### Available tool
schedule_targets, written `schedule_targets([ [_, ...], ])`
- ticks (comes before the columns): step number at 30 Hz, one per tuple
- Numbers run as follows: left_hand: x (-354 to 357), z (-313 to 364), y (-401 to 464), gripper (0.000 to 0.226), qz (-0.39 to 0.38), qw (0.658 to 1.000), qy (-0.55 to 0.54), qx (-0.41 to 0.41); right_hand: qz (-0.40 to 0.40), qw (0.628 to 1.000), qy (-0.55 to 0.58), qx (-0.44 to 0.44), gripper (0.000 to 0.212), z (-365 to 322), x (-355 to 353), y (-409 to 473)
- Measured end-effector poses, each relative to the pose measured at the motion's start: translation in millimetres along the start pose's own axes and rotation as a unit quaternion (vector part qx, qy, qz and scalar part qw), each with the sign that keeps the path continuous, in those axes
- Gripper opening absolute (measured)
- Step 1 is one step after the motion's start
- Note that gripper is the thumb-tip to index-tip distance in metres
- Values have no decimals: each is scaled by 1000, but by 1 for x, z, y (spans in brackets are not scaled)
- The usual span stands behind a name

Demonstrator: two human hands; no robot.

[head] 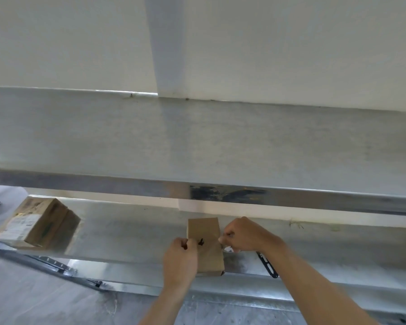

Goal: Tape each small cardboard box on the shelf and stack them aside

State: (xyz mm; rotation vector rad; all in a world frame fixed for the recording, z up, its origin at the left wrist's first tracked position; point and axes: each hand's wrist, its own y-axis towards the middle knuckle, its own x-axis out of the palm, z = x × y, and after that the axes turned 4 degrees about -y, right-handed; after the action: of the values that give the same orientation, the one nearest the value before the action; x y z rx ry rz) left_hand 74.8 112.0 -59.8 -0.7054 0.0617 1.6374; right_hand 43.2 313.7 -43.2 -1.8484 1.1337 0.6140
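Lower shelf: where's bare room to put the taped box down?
Bare steel between the labelled box at the left end and the small box; more right of the right hand, past the black bracket. Crowded at the small box, left hand alongside.

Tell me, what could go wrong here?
The box sits at the front edge of the shelf; a tug from either hand might slide it off. The left hand and right hand pull at opposite sides, so whatever they stretch across it could go on crooked.
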Motion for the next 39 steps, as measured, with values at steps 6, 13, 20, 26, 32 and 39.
schedule_targets([
  [6,24,3,7,62,0,998,65,-14,13,1000,7,8,37,-1,2,-1],
  [13,7,4,13,32,0,995,100,18,15,1000,20,8,35,-2,2,-2],
  [20,25,24,-12,134,-112,967,230,3,21,999,27,1,37,1,4,-1],
  [26,44,33,-20,131,-42,956,286,-48,41,999,22,-2,39,3,4,-1],
  [32,29,26,-12,132,-78,966,238,-63,44,997,58,-23,43,5,-2,-8],
  [39,-16,9,9,141,-184,976,51,-102,48,998,38,14,53,30,-7,-12],
])
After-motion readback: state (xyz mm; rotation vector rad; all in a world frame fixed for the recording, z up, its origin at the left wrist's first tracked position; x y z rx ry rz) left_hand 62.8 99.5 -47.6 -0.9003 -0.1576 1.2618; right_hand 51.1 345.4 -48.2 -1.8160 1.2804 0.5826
